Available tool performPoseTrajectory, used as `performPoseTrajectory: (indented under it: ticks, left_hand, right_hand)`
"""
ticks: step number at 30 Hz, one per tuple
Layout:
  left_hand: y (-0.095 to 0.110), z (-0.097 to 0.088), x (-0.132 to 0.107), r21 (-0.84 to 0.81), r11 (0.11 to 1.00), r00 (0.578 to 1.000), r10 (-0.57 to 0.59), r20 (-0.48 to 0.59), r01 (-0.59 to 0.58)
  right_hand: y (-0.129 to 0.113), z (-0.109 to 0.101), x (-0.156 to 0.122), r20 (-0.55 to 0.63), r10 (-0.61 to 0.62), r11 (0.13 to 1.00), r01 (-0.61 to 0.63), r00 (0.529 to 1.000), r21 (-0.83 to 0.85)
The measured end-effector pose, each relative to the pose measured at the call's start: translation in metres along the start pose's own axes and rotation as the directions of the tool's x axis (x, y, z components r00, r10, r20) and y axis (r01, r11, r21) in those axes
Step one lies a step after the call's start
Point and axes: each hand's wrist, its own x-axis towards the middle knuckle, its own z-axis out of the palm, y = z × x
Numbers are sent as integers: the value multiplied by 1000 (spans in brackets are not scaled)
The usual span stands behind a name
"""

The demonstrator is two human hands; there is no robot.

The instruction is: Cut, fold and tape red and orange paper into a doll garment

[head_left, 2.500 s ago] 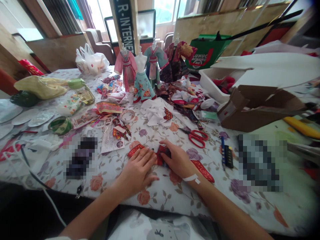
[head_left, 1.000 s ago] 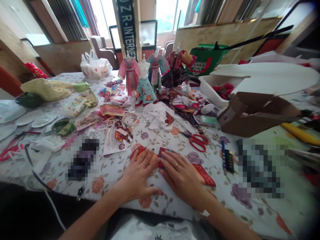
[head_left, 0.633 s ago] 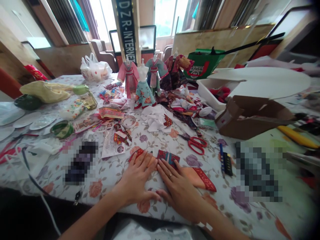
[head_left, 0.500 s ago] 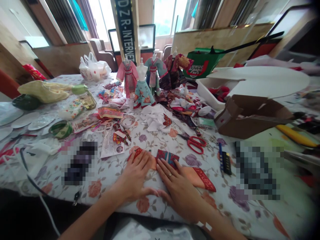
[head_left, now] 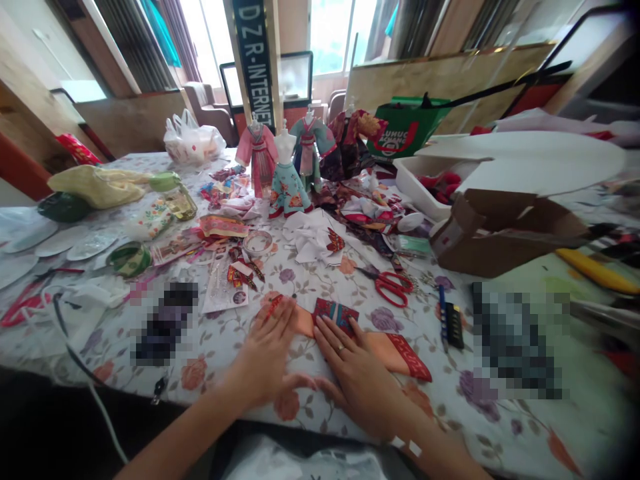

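Note:
A small orange garment piece with red patterned ends (head_left: 393, 352) lies on the flowered tablecloth, stretched across under both of my hands. A dark red patterned panel with a blue-grey stripe (head_left: 336, 313) sits at its middle. My left hand (head_left: 270, 340) rests with fingers stretched out over the garment's left red end, somewhat blurred. Flat over the lower edge of the middle panel lies my right hand (head_left: 353, 363), fingers extended, a ring on one. The two thumbs meet or nearly meet below the cloth. Part of the garment is hidden beneath the hands.
Red-handled scissors (head_left: 393, 288) lie beyond my right hand. Several dressed doll forms (head_left: 289, 180) stand behind crumpled white cloth (head_left: 313, 239). At right are an open cardboard box (head_left: 505, 233) and a blue pen (head_left: 443, 313); at left, green tape (head_left: 129, 259) and a white cord (head_left: 107, 420).
My left hand has shifted slightly to the left along the cloth, and more orange fabric shows between the hands. The right hand stays in place. The camera view has moved a little.

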Motion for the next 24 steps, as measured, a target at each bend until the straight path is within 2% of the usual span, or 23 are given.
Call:
performPoseTrajectory:
  ticks: [3, 5, 7, 9, 11, 12, 14, 16, 17, 19, 24]
  left_hand:
    - [20, -1, 11, -146, 979, 987, 153, 46, -145]
    - [27, 5, 19, -196, 969, 986, 161, 50, -149]
    - [30, 14, 24, -198, 974, 992, 120, 42, -109]
    - [29, 23, 25, -172, 982, 996, 88, 32, -81]
    - [27, 29, 25, -138, 987, 995, 92, 24, -88]
    - [27, 31, 24, -121, 988, 995, 101, 18, -98]
    - [27, 31, 22, -85, 991, 994, 108, -2, -108]
    - [29, 29, 21, -52, 995, 996, 83, -25, -84]
    - [30, 27, 21, -38, 997, 997, 67, -36, -69]
    - [33, 24, 23, -25, 998, 997, 61, -56, -62]
    - [38, 19, 32, -89, 981, 985, 174, -14, -174]
  right_hand:
    - [0, 1, 1, 28, 5, 1000, -5, 1000, -4]
    - [-2, -1, 2, 39, 3, 1000, -3, 999, 2]
    - [-3, -4, 1, 27, -8, 1000, 8, 1000, 19]
    - [-2, -8, -3, -41, 5, 999, -4, 999, 34]
    - [4, -12, -10, -174, 59, 997, -51, 983, 50]
    - [9, -13, -15, -253, 116, 993, -104, 961, 61]
    - [21, -16, -25, -389, 272, 962, -252, 880, 102]
    - [30, -20, -32, -439, 385, 921, -365, 812, 132]
    - [33, -22, -35, -441, 409, 911, -390, 799, 137]
    - [32, -24, -37, -426, 384, 922, -364, 819, 131]
    - [15, -21, -34, -329, 143, 990, -130, 933, 62]
